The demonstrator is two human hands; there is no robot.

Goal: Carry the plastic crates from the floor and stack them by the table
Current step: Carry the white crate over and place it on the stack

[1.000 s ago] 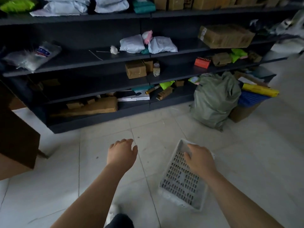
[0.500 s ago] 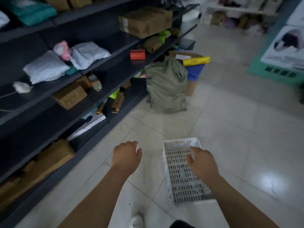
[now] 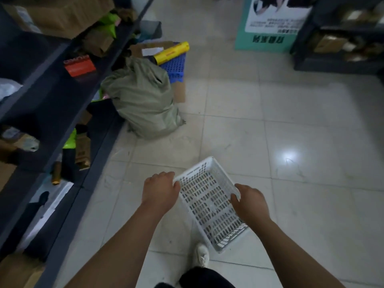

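While both hands grip it, the crate (image 3: 209, 202) is held clear of the floor (image 3: 291, 113), tilted, its open side facing up toward the camera. The left hand (image 3: 160, 193) is closed over the rim at the crate's left corner, fingers curled onto the edge. The right hand (image 3: 248, 201) is closed on the opposite long rim, thumb inside the wall. The crate is white, with a slotted base and walls, and carries nothing. A shoe (image 3: 201, 255) shows below its near end. A dark shelf (image 3: 62, 84) with boxes runs along the left. A green sack (image 3: 143, 96) rests on the floor against the shelf, well ahead of the crate. Just beyond the sack lie a blue crate (image 3: 175, 66) and a yellow roll (image 3: 171, 53).
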